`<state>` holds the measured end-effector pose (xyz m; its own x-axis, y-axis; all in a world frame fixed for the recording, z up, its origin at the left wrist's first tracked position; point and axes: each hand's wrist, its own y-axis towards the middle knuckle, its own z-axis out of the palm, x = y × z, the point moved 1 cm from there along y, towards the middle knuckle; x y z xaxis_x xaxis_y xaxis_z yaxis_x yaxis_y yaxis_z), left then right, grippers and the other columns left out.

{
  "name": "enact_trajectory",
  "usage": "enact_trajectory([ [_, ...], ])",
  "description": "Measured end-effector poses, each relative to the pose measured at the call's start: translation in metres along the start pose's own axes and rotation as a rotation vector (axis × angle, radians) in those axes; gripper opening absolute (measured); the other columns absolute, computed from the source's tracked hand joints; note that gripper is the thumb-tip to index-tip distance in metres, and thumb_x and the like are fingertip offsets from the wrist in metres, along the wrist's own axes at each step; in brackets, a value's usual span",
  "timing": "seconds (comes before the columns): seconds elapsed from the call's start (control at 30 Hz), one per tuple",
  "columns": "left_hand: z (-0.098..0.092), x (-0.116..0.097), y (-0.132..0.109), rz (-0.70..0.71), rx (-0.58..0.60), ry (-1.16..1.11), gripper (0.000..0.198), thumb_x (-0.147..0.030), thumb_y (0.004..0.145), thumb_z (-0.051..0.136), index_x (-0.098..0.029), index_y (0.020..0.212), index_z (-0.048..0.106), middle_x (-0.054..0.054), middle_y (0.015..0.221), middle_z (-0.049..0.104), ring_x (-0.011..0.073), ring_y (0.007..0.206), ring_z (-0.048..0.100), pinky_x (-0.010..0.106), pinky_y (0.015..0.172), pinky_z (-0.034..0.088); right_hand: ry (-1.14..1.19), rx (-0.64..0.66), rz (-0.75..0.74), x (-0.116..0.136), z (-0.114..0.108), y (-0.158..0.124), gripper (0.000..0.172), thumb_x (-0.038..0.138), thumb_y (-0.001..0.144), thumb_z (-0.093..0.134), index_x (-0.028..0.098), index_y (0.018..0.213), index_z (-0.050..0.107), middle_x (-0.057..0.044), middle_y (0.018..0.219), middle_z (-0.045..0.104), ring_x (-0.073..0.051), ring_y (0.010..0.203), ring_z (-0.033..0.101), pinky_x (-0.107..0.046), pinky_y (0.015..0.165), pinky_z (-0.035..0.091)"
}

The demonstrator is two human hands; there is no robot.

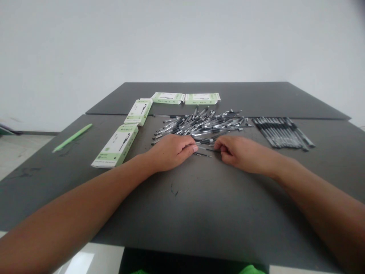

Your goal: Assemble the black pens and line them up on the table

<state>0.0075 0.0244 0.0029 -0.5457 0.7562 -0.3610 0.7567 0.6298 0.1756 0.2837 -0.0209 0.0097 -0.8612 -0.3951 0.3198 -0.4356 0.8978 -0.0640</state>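
Note:
My left hand rests at the near edge of a loose pile of black and clear pens, its thumb and forefinger pinched on a pen part. A thin dark refill sticks out to the right, just beside those fingertips. Facing it, my right hand is closed, with its curled fingers round the dark end of a thin pen piece. A clear pen tube spans part of the gap between the two hands. What lies inside the fingers is mostly hidden.
Black pens lie side by side in a row at the right. White and green boxes line the left and back of the pile. A green pen lies far left on the dark table. Behind stands a white wall.

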Motion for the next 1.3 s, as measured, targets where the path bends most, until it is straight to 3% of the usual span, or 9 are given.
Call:
enact_trajectory([
  [0.47,0.000,-0.001,0.001,-0.130,-0.067,0.002,0.032,-0.046,0.110,0.052,-0.020,0.116,0.071,0.004,0.088,0.077,0.0235,0.080,0.071,0.034,0.072,0.044,0.012,-0.054,-0.017,0.005,-0.001,-0.003,0.019,0.017,0.090,0.059,0.023,0.108,0.054,-0.003,0.090,0.070,-0.021,0.077,0.061,-0.032,0.071,0.037],
  [0.7,0.001,0.001,0.002,-0.148,-0.080,0.015,0.037,-0.046,0.110,0.050,-0.020,0.126,0.071,0.009,0.105,0.082,0.0291,0.098,0.076,0.039,0.082,0.048,0.084,-0.127,-0.102,0.002,-0.001,-0.005,0.020,0.015,0.088,0.058,0.023,0.105,0.050,-0.003,0.088,0.067,-0.020,0.076,0.060,-0.031,0.072,0.039],
  [0.93,0.000,0.000,0.000,-0.108,-0.126,-0.037,0.031,-0.046,0.109,0.054,-0.020,0.113,0.072,0.001,0.083,0.074,0.0206,0.076,0.067,0.033,0.071,0.041,0.148,-0.136,-0.134,-0.003,0.002,-0.005,0.022,0.015,0.086,0.060,0.024,0.104,0.052,-0.001,0.086,0.065,-0.020,0.074,0.059,-0.031,0.070,0.039],
  [1.2,-0.002,-0.002,0.000,-0.065,-0.133,-0.093,0.024,-0.040,0.108,0.054,-0.020,0.105,0.068,-0.001,0.080,0.070,0.0172,0.072,0.063,0.032,0.068,0.038,0.168,-0.168,-0.161,0.000,-0.001,-0.007,0.022,0.014,0.085,0.060,0.024,0.103,0.053,-0.001,0.086,0.064,-0.019,0.074,0.058,-0.031,0.070,0.041],
  [1.3,-0.002,-0.002,0.000,-0.062,-0.148,-0.102,0.024,-0.040,0.109,0.054,-0.021,0.106,0.068,-0.001,0.080,0.070,0.0166,0.072,0.062,0.031,0.068,0.038,0.136,-0.190,-0.164,-0.001,-0.003,-0.007,0.021,0.016,0.086,0.062,0.023,0.105,0.056,-0.004,0.094,0.067,-0.022,0.082,0.061,-0.034,0.076,0.044],
])
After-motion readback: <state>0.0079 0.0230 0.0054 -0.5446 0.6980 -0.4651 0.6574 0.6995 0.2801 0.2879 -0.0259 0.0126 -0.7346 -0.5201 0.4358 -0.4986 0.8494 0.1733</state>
